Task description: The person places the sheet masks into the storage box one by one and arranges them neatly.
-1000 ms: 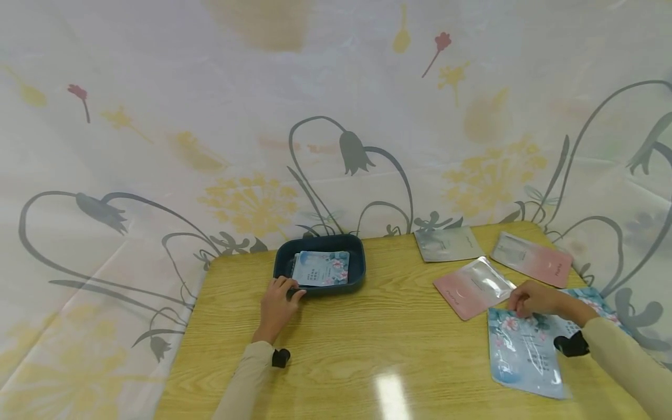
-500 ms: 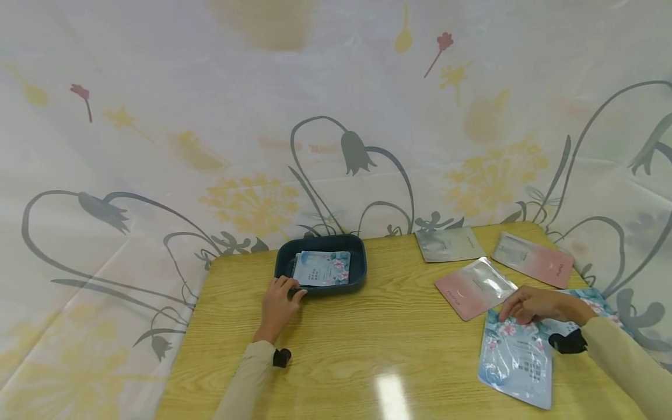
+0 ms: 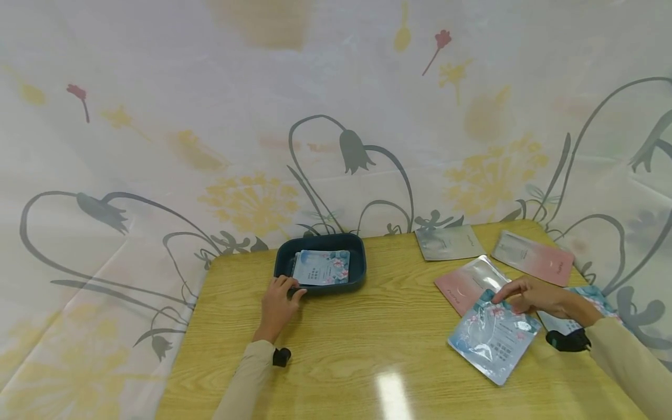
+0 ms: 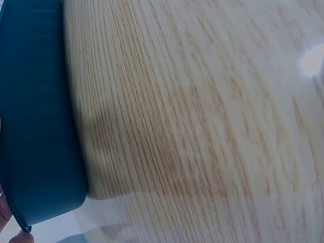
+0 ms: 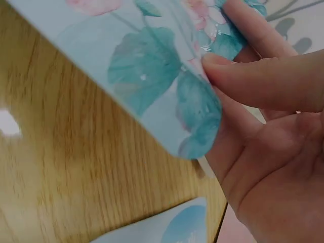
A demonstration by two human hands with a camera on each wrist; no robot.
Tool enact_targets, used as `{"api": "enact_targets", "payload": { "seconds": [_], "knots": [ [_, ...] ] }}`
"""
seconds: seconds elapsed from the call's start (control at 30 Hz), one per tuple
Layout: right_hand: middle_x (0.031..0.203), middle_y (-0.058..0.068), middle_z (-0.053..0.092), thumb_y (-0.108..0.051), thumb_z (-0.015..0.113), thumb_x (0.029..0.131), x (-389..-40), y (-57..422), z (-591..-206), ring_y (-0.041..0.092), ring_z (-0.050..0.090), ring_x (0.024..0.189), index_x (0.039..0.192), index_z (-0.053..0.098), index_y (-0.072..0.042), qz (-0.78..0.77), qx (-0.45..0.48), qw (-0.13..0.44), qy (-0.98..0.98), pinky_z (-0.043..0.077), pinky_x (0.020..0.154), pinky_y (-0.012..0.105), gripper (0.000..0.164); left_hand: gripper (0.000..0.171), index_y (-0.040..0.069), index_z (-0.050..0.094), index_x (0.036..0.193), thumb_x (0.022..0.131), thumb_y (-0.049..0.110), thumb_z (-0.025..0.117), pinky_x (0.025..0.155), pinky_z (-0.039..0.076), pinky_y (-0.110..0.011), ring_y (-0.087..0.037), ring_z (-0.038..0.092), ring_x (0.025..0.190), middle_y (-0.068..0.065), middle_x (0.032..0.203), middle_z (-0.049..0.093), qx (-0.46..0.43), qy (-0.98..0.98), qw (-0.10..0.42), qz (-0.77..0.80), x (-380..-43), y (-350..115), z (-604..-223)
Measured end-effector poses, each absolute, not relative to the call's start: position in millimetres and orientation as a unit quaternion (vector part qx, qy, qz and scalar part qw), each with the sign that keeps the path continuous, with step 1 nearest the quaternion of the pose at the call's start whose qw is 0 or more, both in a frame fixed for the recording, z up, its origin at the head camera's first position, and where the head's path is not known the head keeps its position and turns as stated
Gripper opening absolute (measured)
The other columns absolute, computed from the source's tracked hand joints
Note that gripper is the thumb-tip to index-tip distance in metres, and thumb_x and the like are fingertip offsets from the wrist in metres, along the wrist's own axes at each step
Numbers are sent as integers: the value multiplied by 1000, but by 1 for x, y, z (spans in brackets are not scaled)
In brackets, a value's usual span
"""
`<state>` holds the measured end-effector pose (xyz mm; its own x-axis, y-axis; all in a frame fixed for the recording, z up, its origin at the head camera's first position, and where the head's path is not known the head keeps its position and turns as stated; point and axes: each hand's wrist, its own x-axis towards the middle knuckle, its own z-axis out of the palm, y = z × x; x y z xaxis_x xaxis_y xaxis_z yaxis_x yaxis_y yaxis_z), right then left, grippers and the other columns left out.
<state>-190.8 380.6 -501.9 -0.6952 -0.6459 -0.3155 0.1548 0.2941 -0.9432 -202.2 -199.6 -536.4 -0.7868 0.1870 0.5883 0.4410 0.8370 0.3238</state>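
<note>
My left hand [image 3: 278,310] grips the front left corner of a dark blue rectangular tray [image 3: 358,256]; in the left wrist view the fingertips show at the rim of its wall [image 4: 38,111]. Inside the tray lies a small stack of blue floral sheet mask packets [image 3: 321,268]. At the right, my right hand [image 3: 548,300] pinches another blue floral sheet mask packet [image 3: 490,341] by its top edge, thumb on the printed face in the right wrist view. This packet is tilted and overlaps a pink and silver packet [image 3: 452,286].
Beneath my right wrist lies a further blue floral packet [image 3: 559,322], partly hidden. Behind are a silver packet [image 3: 448,243] and a second pink and silver packet [image 3: 535,258]. The wooden table [image 3: 325,361] meets a flower-printed cloth [image 3: 236,116] at the back.
The packet in my right hand has lifted off the table, moved left and turned, now covering part of the pink packet. My left hand and the tray stay put.
</note>
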Motion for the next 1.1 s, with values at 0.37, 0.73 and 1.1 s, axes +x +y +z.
{"api": "enact_targets", "payload": {
  "seconds": [0.37, 0.73, 1.1],
  "knots": [
    [113, -11, 58, -1, 57, 91, -196, 361, -499, 12, 49, 64, 121, 61, -1, -609, -141, 265, 734, 44, 55, 27, 31, 20, 9, 64, 82, 76, 20, 80, 59, 46, -37, -21, 45, 71, -6, 82, 56, -176, -916, 283, -225, -201, -199, -535],
    [115, -19, 48, -6, 64, 88, -203, 331, -492, 10, 58, 81, 119, 64, -11, -638, -69, 196, 742, 52, 69, 32, 31, 20, 10, 64, 82, 75, 18, 81, 59, 46, -38, -22, 46, 71, -5, 82, 56, -176, -916, 278, -230, -202, -201, -538],
    [107, -9, 61, 5, 61, 85, -214, 306, -487, 12, 60, 75, 117, 66, -7, -700, -37, 171, 692, 52, 67, 28, 35, 19, 9, 64, 82, 77, 19, 79, 63, 46, -38, -21, 46, 73, -4, 83, 55, -163, -921, 264, -234, -202, -200, -537]
  ]
}}
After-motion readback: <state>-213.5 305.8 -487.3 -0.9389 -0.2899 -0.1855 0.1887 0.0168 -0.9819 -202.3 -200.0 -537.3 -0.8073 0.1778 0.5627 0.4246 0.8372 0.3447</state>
